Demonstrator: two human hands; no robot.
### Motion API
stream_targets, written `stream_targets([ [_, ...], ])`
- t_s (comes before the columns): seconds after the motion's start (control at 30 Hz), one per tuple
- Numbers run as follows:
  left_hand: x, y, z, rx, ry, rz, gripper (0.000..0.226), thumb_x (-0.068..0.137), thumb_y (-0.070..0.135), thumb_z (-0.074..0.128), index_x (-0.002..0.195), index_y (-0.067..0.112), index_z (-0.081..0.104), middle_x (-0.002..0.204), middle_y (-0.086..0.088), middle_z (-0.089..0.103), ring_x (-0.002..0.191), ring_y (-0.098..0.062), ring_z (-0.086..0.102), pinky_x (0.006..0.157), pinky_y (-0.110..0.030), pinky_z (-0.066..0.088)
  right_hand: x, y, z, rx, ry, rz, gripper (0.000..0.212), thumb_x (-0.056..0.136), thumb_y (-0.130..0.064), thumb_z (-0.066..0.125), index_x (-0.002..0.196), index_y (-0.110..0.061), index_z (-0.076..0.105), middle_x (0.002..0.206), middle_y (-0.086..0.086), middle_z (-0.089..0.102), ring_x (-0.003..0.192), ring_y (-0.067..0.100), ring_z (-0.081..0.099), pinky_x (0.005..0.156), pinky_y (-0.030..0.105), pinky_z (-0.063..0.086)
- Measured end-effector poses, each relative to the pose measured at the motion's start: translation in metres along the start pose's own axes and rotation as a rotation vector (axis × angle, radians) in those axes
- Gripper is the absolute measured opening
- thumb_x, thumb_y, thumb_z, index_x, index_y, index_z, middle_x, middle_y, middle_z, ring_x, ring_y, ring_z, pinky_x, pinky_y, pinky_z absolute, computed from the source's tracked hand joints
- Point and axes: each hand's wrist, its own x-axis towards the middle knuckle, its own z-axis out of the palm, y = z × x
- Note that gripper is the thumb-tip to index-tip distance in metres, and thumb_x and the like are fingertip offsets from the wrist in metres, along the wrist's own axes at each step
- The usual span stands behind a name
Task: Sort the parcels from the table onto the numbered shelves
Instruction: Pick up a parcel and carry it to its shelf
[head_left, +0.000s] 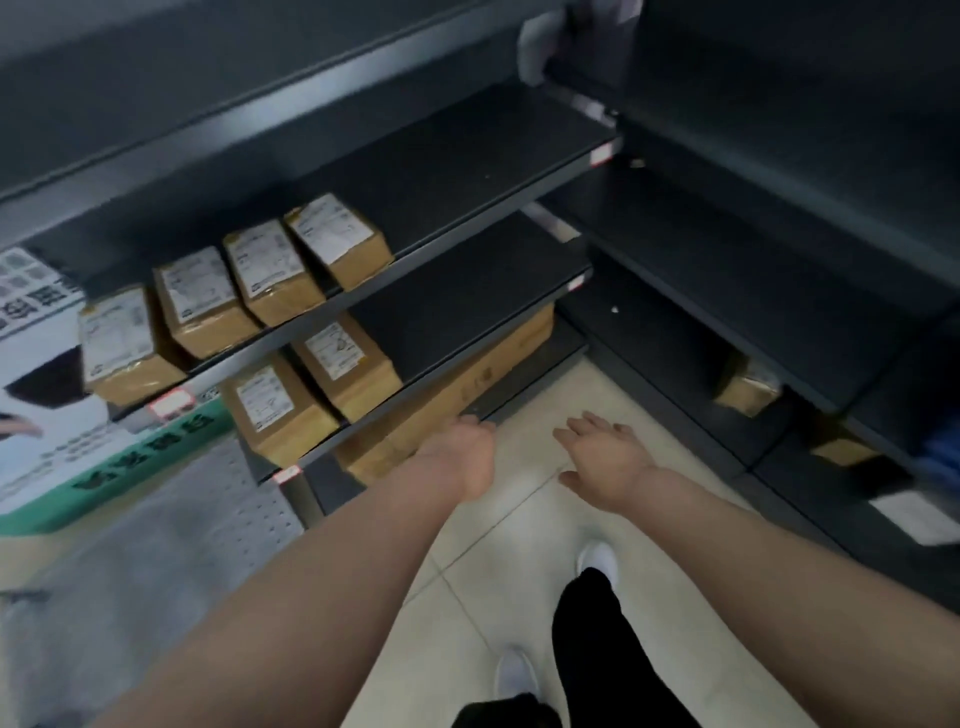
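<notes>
Dark metal shelves run across the view. Several brown cardboard parcels with white labels stand in a row on one shelf, and two more parcels stand on the shelf below. A long flat carton lies on the bottom level. My left hand reaches down to the front edge of the bottom shelf, its fingertips at the metal lip, holding nothing I can see. My right hand hovers over the floor with fingers spread and empty.
A second shelf unit meets the first at the right corner, with a parcel on a low level and another beneath. A green and white poster hangs at the left. My legs and white shoes stand on pale floor tiles.
</notes>
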Motion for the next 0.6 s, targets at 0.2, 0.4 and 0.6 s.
stream_targets([
  [0.2,-0.017,0.125,-0.009,0.173,-0.053,0.295,0.044,0.098,0.023,0.048,0.137,0.003,0.041,0.138,-0.016,0.043,0.127,-0.033,0.042,0.098,-0.036,0.040,-0.121,0.056,0.036,0.138,0.056,0.263,0.062,0.098,-0.038,0.047,0.151,-0.017,0.023,0.157,0.006,0.022,0.147,0.024,0.014,0.116,0.041,0.020],
  [0.4,-0.039,0.293,0.009,0.333,0.023,0.581,0.044,0.091,0.019,0.056,0.133,0.008,0.048,0.138,-0.012,0.049,0.127,-0.032,0.048,0.104,-0.038,0.040,-0.263,0.135,0.091,0.294,0.118,0.594,0.060,0.097,-0.041,0.048,0.149,-0.017,0.029,0.155,0.007,0.028,0.146,0.025,0.018,0.115,0.042,0.026],
  [0.6,-0.089,0.461,0.058,0.520,-0.029,0.857,0.048,0.093,0.008,0.049,0.141,0.011,0.042,0.139,-0.011,0.045,0.126,-0.031,0.044,0.101,-0.042,0.042,-0.411,0.199,0.158,0.467,0.189,0.886,0.062,0.098,-0.040,0.047,0.152,-0.020,0.024,0.158,0.004,0.022,0.147,0.024,0.015,0.117,0.043,0.021],
])
